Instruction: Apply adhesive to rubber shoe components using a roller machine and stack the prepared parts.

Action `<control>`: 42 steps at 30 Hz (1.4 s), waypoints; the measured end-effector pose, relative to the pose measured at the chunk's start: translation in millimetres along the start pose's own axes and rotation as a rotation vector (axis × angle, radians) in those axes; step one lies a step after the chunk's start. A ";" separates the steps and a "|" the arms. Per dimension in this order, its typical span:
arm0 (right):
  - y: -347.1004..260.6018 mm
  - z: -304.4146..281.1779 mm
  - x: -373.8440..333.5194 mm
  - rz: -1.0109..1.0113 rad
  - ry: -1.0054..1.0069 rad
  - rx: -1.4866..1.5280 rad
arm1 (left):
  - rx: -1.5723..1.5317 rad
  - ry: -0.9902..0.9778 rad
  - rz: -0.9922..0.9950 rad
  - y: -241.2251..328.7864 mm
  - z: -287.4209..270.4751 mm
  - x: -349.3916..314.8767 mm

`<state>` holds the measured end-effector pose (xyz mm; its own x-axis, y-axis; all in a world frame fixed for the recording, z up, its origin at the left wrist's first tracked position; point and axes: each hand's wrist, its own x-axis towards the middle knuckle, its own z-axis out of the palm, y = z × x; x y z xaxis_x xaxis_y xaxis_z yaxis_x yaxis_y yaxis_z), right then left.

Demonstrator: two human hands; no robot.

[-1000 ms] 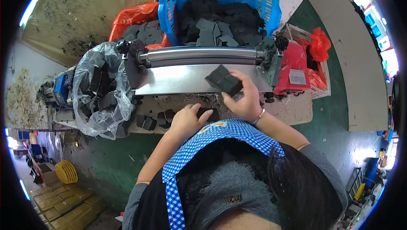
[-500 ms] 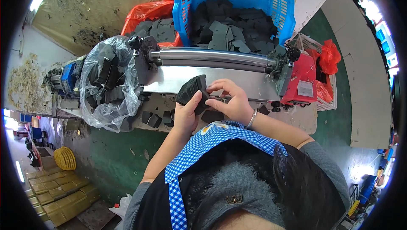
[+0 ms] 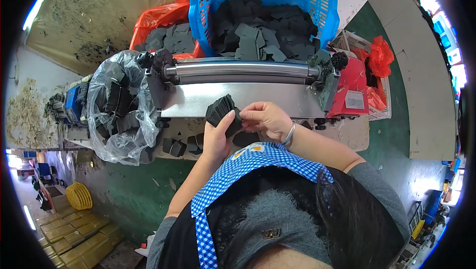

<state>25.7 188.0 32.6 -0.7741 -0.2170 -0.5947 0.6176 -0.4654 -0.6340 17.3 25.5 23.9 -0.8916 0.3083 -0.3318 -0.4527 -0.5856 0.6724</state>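
Note:
A fanned stack of thin black sheet pieces (image 3: 221,110) stands in my left hand (image 3: 216,140), whose thumb and fingers are closed round it. My right hand (image 3: 270,120) meets the right edge of the stack with thumb and forefinger pinched together. What lies between those fingertips is too small to make out. Both hands are just in front of the bright steel plate (image 3: 198,96) of a roller machine. Beyond the plate runs its shiny steel roller (image 3: 243,69). Several black bundles (image 3: 174,147) rest on the table near my left hand.
Behind the roller, a blue basket (image 3: 201,21) holds loose dark pieces (image 3: 253,40); a red bag (image 3: 158,15) with more stands beside it. A clear plastic bag (image 3: 124,151) of black bundles is at left. The machine's red housing (image 3: 349,90) and a white crate (image 3: 386,112) are at right.
My right hand has drawn its fingers into a tighter pinch at the stack's edge. My left hand still grips the stack. The whole view has shifted slightly.

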 end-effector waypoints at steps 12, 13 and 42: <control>3.2 -5.5 23.9 -0.069 0.073 -0.146 | 0.125 0.080 0.093 16.3 -15.4 11.8; 1.8 -5.1 24.1 -0.068 0.071 -0.149 | 0.172 0.089 0.134 16.2 -18.2 13.4; 1.2 -11.5 38.4 0.093 -0.091 0.037 | 0.054 0.147 0.010 7.7 -14.0 16.3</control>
<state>-1.7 189.0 3.3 -0.7240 -0.3374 -0.6017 0.6833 -0.4702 -0.5585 -0.9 15.5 14.5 -0.8903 0.1873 -0.4150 -0.4457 -0.5455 0.7098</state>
